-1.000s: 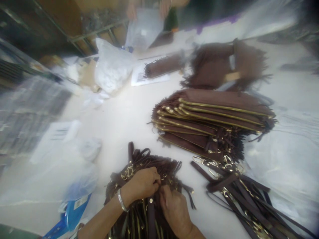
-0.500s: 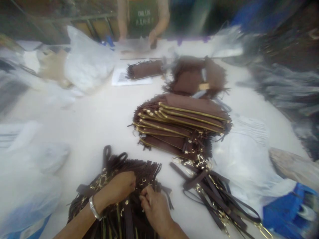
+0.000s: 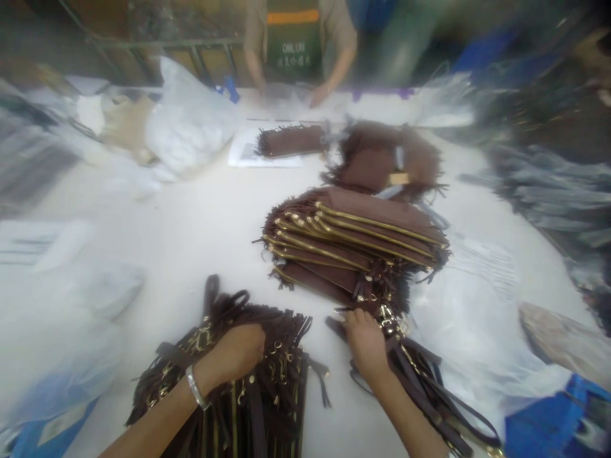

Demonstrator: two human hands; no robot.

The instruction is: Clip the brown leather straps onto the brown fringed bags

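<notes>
My left hand (image 3: 236,352), with a silver bracelet at the wrist, rests curled on a pile of dark brown fringed pouches (image 3: 267,388) with gold zips and clasps near the table's front edge. My right hand (image 3: 365,343) lies on a heap of brown straps with gold clips (image 3: 420,381) to the right, fingers bent down onto the strap ends; whether it grips one is unclear. Just beyond it sits a neat stack of brown fringed pouches with gold zips (image 3: 353,242).
The white table (image 3: 191,222) also holds a looser heap of brown pouches (image 3: 382,156), a rolled pouch on a paper sheet (image 3: 286,141), and white plastic bags (image 3: 191,127). Clear bags lie at left and right. Another person in a green apron (image 3: 291,38) works at the far edge.
My right hand left the near pile and moved right onto the heap of straps. My left hand stayed on the near pile. The view swung slightly.
</notes>
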